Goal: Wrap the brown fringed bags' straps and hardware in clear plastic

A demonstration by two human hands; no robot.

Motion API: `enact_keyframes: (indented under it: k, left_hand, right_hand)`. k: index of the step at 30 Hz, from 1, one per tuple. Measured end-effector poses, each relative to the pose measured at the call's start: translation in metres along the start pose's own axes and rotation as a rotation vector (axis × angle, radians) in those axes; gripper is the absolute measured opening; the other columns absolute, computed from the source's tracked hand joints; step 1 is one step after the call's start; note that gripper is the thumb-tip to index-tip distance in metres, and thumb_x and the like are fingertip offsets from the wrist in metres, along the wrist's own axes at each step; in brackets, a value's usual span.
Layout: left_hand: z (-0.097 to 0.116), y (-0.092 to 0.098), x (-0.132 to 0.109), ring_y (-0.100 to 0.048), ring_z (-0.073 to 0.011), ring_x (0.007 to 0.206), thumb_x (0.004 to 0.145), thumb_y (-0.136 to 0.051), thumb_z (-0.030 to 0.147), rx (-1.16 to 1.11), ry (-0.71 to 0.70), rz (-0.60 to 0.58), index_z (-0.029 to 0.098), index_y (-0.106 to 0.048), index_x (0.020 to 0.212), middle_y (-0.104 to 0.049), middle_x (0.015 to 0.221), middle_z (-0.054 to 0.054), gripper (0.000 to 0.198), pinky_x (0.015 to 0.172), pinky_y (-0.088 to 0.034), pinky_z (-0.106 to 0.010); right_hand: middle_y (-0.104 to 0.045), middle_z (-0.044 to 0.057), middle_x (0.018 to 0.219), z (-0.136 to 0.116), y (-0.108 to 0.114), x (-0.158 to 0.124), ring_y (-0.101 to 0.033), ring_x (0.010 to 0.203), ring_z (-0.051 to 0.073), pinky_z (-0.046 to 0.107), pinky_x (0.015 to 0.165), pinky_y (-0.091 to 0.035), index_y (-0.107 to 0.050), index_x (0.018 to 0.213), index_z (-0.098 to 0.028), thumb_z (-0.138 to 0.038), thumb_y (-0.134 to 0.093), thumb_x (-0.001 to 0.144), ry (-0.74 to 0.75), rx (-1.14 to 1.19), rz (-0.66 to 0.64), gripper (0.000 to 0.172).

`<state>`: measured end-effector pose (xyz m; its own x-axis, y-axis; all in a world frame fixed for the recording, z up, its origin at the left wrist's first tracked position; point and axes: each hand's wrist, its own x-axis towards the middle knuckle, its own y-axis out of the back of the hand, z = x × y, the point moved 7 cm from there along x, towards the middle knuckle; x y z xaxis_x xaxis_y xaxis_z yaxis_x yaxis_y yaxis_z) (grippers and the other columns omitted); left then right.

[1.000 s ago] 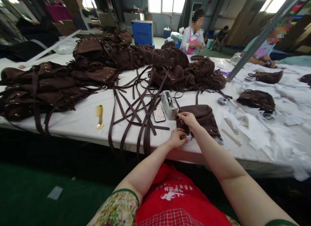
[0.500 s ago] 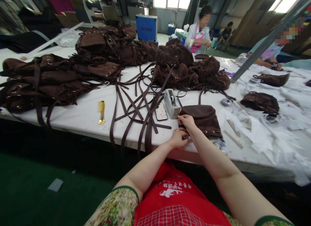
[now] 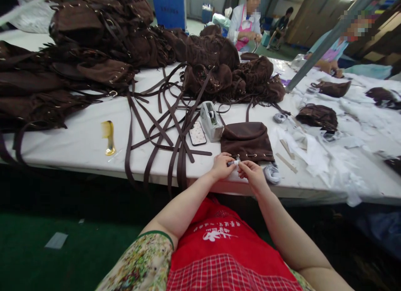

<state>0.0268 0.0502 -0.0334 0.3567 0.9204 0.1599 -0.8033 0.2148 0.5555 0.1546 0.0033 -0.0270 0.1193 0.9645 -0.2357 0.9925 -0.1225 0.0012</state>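
Observation:
A brown suede bag lies flat on the white table just in front of me. At its near edge my left hand and my right hand meet, both pinching a small pale piece between the fingertips; what it is stays too small to name. A grey tape dispenser stands just beyond the bag's left corner, with a phone in a patterned case beside it.
Long brown straps fan across the table and hang over its front edge. Heaps of brown fringed bags fill the back and left. A yellow comb lies left. White wrapping paper covers the right. Two other people work at the far side.
My right hand has come back from the tape dispenser side of the bag to the near edge, joining my left hand. The camera has tilted down and nearer.

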Motion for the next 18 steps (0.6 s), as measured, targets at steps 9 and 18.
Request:
enact_keyframes:
  k: [9,18]
  left_hand:
    - [0.002,0.003,-0.001,-0.056,-0.0210,0.108,0.074,-0.064,0.023,-0.018,0.013,0.019,0.020,-0.073,0.083,-0.070,0.092,-0.005,0.014,0.099,-0.041,-0.035]
    - [0.003,0.005,0.000,-0.055,-0.0218,0.110,0.075,-0.062,0.022,-0.024,0.045,0.001,0.019,-0.073,0.085,-0.069,0.095,-0.006,0.015,0.100,-0.040,-0.038]
  right_hand:
    - [-0.061,-0.001,0.054,0.028,0.002,-0.008,-0.053,0.042,0.009,0.019,0.041,-0.040,-0.059,0.068,-0.016,-0.056,-0.077,0.056,-0.064,0.024,0.093,0.045]
    - [-0.061,-0.001,0.052,0.038,0.003,-0.007,-0.054,0.039,0.010,0.019,0.037,-0.041,-0.055,0.065,-0.017,-0.062,-0.071,0.059,-0.106,-0.052,0.136,0.048]
